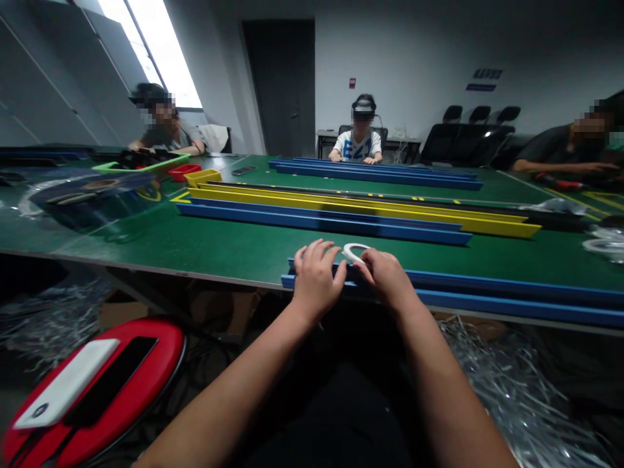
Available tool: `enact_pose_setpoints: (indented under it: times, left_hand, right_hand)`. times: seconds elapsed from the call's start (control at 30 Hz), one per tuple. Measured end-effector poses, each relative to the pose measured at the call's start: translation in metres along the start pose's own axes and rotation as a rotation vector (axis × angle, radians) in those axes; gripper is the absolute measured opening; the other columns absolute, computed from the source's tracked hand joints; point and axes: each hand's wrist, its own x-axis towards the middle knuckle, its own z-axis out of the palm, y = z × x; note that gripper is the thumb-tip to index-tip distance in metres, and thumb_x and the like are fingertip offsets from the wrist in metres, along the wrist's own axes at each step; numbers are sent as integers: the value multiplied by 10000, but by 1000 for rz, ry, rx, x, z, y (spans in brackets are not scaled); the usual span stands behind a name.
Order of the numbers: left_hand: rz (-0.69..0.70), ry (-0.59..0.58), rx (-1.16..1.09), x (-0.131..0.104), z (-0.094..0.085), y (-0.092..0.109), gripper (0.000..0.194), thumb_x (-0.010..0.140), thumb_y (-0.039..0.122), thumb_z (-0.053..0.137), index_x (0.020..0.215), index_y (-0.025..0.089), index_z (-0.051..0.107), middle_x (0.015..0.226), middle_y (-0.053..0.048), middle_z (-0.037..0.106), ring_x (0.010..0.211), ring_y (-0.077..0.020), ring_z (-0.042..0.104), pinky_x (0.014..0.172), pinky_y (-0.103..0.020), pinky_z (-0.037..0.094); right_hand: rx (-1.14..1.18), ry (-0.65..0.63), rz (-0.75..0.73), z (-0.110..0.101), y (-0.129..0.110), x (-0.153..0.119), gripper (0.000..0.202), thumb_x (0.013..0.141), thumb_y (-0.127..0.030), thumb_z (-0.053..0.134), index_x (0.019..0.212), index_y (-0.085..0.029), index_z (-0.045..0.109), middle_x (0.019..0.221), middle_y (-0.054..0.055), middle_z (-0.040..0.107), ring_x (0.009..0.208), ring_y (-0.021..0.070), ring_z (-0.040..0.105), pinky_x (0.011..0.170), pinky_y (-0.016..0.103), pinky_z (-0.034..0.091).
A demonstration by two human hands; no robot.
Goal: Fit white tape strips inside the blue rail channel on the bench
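Observation:
A thin white ring (349, 249), perhaps a roll of tape, is pinched between the thumb and fingers of my right hand (390, 278). My left hand (316, 281) is just left of the ring, palm down with its fingers apart and nothing seen in it. Under both hands runs a long blue channel (497, 294) along the near table edge; its left end shows beside my left hand. Whether my left fingers touch the channel I cannot tell. My right hand hides part of the ring.
Blue and yellow channels (390, 209) lie across the green table (234, 250). To the left are a blurred reel (97, 195) and a yellow bin (203, 177). A red stool (141, 383) bears a white power bank and a black phone. Three people sit around the table.

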Motion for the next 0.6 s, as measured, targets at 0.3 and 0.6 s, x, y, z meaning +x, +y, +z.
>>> enact_pose_setpoints:
  times: [0.3, 0.6]
  left_hand:
    - [-12, -183, 45, 5, 3, -43, 289, 962, 344, 466, 1135, 221, 661, 1095, -58, 729, 980, -212, 669, 894, -349, 493]
    - [-25, -260, -49, 7, -1, -42, 222, 911, 306, 563, 1109, 293, 661, 1092, 8, 724, 990, -185, 658, 869, -321, 500]
  right_hand:
    - [-150, -110, -3, 3, -23, 7, 314, 1006, -444, 339, 1001, -209, 547, 864, 55, 694, 762, 198, 626, 668, 311, 341]
    - [-197, -79, -19, 6, -23, 4, 355, 1006, -463, 318, 994, -207, 565, 823, 53, 690, 725, 202, 614, 651, 319, 318]
